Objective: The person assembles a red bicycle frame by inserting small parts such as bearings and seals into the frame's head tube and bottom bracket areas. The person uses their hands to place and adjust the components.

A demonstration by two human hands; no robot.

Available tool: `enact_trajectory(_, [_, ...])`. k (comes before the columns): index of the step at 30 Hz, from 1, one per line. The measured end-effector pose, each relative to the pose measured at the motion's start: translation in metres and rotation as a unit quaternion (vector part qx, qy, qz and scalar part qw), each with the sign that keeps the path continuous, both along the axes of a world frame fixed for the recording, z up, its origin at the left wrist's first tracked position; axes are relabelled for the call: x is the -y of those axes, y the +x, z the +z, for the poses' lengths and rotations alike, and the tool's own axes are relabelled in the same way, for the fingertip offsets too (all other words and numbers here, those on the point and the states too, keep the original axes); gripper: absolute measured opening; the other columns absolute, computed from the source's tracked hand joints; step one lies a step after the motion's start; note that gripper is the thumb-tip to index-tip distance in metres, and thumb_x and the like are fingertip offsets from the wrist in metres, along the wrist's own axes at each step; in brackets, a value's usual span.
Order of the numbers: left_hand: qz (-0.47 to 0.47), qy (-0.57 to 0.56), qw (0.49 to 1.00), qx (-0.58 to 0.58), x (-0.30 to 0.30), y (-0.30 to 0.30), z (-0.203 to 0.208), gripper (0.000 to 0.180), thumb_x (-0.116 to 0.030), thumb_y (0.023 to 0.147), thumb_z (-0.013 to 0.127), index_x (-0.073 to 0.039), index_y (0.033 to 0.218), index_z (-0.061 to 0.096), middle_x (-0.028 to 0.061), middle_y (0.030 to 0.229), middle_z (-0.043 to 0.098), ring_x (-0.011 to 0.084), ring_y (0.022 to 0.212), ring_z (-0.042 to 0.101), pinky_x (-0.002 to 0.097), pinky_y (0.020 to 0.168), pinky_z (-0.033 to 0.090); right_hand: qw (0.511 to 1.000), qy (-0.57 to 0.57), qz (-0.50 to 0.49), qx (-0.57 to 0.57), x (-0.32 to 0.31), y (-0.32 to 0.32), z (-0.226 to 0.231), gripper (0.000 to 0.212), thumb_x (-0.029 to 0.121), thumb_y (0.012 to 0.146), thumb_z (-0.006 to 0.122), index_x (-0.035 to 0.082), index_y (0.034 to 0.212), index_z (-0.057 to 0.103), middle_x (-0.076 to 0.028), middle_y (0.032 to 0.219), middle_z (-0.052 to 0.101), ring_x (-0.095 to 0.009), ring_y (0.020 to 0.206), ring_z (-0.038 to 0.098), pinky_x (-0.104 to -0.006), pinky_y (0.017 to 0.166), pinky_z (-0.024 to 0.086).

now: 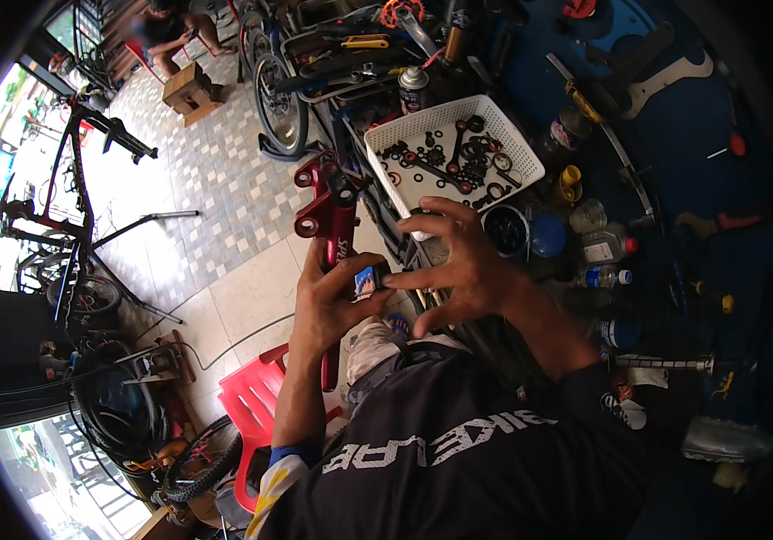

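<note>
In my left hand (332, 292) a small black device with a lit screen (366, 281) is pinched between thumb and fingers. A glossy red bicycle frame part (340, 236) with round pivot holes runs behind this hand, and its lower end shows beside my forearm. Whether the hidden fingers also grip it, I cannot tell. My right hand (463, 261) has its fingers spread, with one fingertip at the device's right edge. Just beyond this hand is a white perforated basket (523, 144) with several black rings, bolts and linkage pieces in it.
Bottles and jars (604, 245) and hand tools cover the blue bench (719, 117) at right. A red plastic chair (256, 396) is at lower left. Bike frames stand left, near a wheel (280, 106). Another person (166, 36) sits at the far left beside a wooden stool (190, 92).
</note>
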State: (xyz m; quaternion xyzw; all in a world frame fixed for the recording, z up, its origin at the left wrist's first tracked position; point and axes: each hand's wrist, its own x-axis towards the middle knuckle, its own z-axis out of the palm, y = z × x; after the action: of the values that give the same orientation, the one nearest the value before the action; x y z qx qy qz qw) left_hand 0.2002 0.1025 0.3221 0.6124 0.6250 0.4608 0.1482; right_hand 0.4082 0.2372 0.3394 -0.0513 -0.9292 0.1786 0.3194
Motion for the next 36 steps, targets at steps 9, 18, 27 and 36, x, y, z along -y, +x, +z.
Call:
enact_trajectory(9, [-0.034,0.048,0.998,0.027,-0.010,0.008,-0.006,0.051,-0.009,0.058,0.093,-0.009,0.107,0.078,0.0069,0.093,0.062,0.0199,0.083,0.061,0.0325,0.070,0.051,0.365,-0.881,0.266,-0.143,0.032,-0.034,-0.081,0.112,0.088,0.090,0.024,-0.006,0.145,0.048,-0.017,0.147,0.053,-0.028,0.135,0.049,-0.0446,0.112,0.039])
enact_trajectory(18, [-0.009,0.038,0.999,-0.011,-0.007,0.005,-0.010,0.049,-0.009,0.061,0.093,-0.009,0.108,0.078,0.0092,0.103,0.064,0.0217,0.088,0.064,0.0343,0.073,0.055,0.373,-0.886,0.252,-0.114,0.028,-0.034,-0.076,0.105,0.086,0.092,0.023,0.000,0.140,0.056,-0.011,0.128,0.065,-0.022,0.124,0.055,-0.0387,0.109,0.041])
enact_trajectory(27, [-0.024,-0.016,0.999,0.014,-0.002,0.009,-0.008,0.049,-0.009,0.061,0.092,-0.013,0.108,0.078,0.0104,0.107,0.060,0.0224,0.088,0.064,0.0344,0.073,0.055,0.475,-0.841,0.182,-0.187,0.021,-0.016,-0.103,0.089,0.082,0.093,0.037,0.003,0.127,0.061,-0.009,0.133,0.062,-0.022,0.126,0.054,-0.0383,0.104,0.041])
enact_trajectory(36, [-0.047,-0.031,0.998,-0.029,0.003,0.021,-0.001,0.049,-0.012,0.065,0.091,-0.015,0.111,0.076,0.0112,0.113,0.058,0.0246,0.080,0.066,0.0368,0.067,0.055,0.958,-0.246,-0.133,-0.070,-0.002,0.020,-0.005,0.044,-0.001,0.088,0.056,0.014,0.126,0.073,-0.010,0.126,0.053,-0.026,0.121,0.050,-0.0408,0.104,0.041])
